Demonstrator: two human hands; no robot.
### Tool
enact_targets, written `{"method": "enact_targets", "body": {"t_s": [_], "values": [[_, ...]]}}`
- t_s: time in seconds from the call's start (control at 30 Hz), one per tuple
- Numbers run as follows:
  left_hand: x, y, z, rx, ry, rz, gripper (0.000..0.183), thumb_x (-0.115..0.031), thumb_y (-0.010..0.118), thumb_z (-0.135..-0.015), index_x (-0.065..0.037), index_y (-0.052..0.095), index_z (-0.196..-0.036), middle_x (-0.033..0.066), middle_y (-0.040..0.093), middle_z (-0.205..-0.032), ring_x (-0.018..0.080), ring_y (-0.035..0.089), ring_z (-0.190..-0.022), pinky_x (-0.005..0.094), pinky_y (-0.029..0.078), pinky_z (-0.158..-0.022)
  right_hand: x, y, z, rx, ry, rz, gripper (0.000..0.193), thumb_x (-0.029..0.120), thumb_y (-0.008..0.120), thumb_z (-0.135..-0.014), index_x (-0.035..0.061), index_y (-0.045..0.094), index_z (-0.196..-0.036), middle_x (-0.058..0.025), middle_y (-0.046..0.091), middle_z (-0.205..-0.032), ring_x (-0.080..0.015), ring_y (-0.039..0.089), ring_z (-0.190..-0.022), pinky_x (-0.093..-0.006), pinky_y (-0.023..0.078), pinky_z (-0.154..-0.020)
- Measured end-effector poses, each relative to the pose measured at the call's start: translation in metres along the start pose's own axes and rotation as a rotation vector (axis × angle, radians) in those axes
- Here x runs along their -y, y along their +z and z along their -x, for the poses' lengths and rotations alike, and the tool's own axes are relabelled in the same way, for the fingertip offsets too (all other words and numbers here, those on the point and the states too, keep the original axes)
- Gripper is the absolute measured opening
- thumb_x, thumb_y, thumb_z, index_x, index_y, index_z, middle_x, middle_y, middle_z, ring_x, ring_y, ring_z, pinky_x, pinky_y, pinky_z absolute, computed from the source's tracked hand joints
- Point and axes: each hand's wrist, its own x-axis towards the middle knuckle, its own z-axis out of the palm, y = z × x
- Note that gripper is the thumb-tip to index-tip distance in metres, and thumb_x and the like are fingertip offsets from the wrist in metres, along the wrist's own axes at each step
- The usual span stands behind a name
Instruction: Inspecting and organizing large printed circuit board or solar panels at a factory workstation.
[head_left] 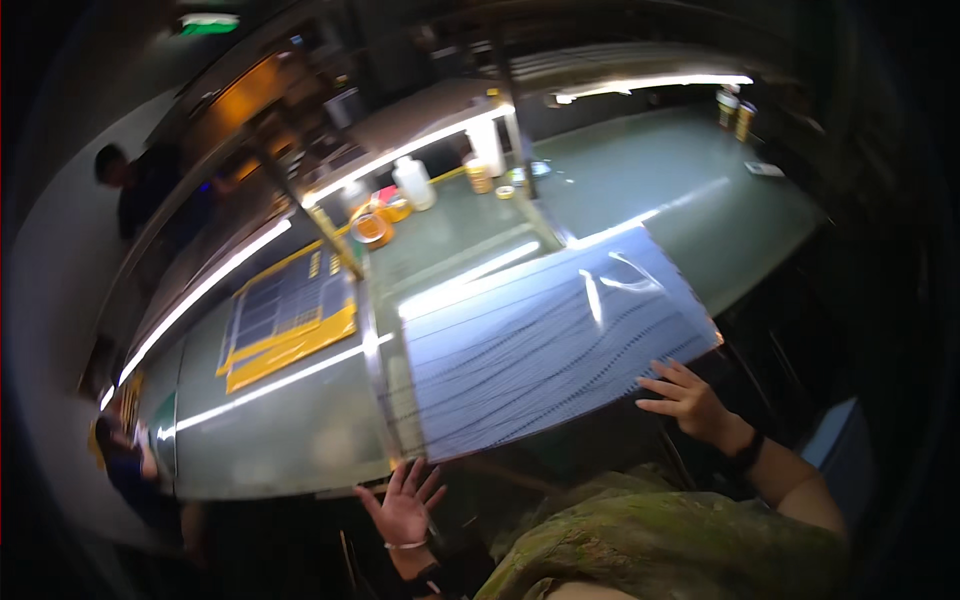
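A large glossy bluish sheet [540, 350], marked with wavy lines and rows of small dark dots, lies on the green-grey table [270, 440]. Light reflects in bright streaks off its far side. Beside the sheet's near left corner is my left hand [403, 508], palm up with fingers spread, holding nothing. My right hand [692, 405] hovers at the near right edge of the sheet, its fingers stretched apart. Whether its fingertips touch that edge, I cannot tell.
Yellow-edged dark sheets [290, 315] lie to the left. White bottles [412, 182] and orange tape rolls [371, 230] stand at the back. A metal post [340, 245] rises from the table. One person [130, 465] is at the far left, another [150, 190] farther back.
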Motion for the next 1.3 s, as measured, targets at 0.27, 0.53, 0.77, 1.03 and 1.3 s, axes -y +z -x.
{"method": "enact_targets", "body": {"t_s": [0.27,0.53,0.77,1.03,1.3], "values": [[0.017,-0.022,0.018,-0.295,-0.202,-0.794,0.029,-0.009,0.053,-0.086,0.0,0.046,-0.113,0.0148,0.063,-0.087,0.0217,0.063,-0.062,0.03,0.053,-0.052,-0.012,0.009,0.03,0.172,0.118,-0.117,0.043,0.036,0.066,-0.073,0.0162,0.06,-0.111,-0.007,0.049,-0.127,-0.0304,0.039,-0.122,-0.0435,0.03,-0.102],[0.007,-0.009,0.006,-0.354,-0.274,-0.925,0.055,-0.019,0.05,-0.091,-0.017,0.024,-0.139,0.0103,0.065,-0.092,0.0144,0.062,-0.06,0.0232,0.045,-0.046,-0.091,-0.003,0.104,-0.154,1.114,-0.444,0.021,0.017,0.06,-0.082,-0.0001,0.062,-0.093,-0.0116,0.062,-0.086,-0.0177,0.058,-0.064,-0.0278,0.047,-0.056],[0.006,0.016,0.01,-0.206,-0.199,-1.097,0.048,-0.012,0.055,-0.088,-0.005,0.035,-0.131,0.007,0.062,-0.074,0.0072,0.048,-0.046,0.0192,0.036,-0.04,-0.102,-0.006,0.099,-0.158,1.172,-0.917,0.01,0.004,0.053,-0.083,-0.0036,0.06,-0.084,-0.0063,0.059,-0.066,-0.0092,0.056,-0.053,-0.0215,0.046,-0.048],[0.037,-0.004,-0.061,-0.404,0.257,-1.008,0.018,-0.004,0.054,-0.086,-0.002,0.051,-0.104,0.0055,0.057,-0.076,0.0102,0.052,-0.051,0.0179,0.043,-0.045,-0.149,0.009,0.075,-0.37,1.023,-0.504,0.008,0.004,0.06,-0.078,0.0006,0.054,-0.074,-0.0045,0.057,-0.067,-0.011,0.054,-0.062,-0.0241,0.045,-0.057],[0.046,0.016,-0.059,-0.518,0.275,-0.955,0.019,-0.003,0.053,-0.086,-0.002,0.052,-0.105,0.0051,0.058,-0.08,0.0088,0.054,-0.057,0.0171,0.044,-0.048,-0.153,0.018,0.078,-0.388,1.119,-0.693,0.012,0.003,0.062,-0.076,0.0012,0.05,-0.072,-0.0027,0.055,-0.064,-0.0106,0.053,-0.06,-0.0248,0.043,-0.054]]}}
